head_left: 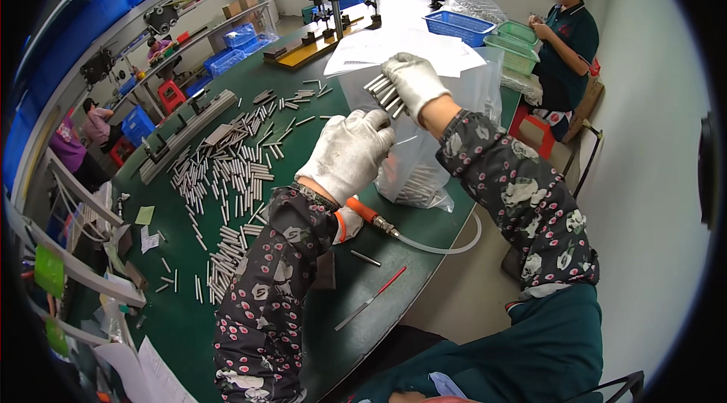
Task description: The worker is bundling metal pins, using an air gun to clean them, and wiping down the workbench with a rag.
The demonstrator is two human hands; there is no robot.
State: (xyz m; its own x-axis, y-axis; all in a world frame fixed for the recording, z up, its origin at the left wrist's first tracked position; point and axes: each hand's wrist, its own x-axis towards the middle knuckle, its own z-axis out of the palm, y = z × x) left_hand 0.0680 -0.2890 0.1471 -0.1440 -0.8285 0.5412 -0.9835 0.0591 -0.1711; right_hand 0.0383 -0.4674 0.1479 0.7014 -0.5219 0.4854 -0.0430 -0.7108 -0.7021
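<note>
My right hand [416,85], in a white glove, is closed around a bundle of short metal rods [385,95], their ends sticking out to the left. Just below and left, my gloved left hand [348,151] has its fingers curled in; whatever they may hold is hidden. Beneath both hands stands a clear plastic bag [416,164], with more metal rods [415,189] visible in its bottom. On the green table [409,251], many loose metal rods [227,168] lie spread to the left of my left hand. Both forearms wear dark flowered sleeves.
An orange-tipped air hose [362,210] lies by my left wrist, with a red-handled file [382,289] and a single rod [366,257] nearer me. A metal rail [189,134] lies at left. Papers [401,51] and a blue basket [458,26] are farther back. A person [568,47] sits at right.
</note>
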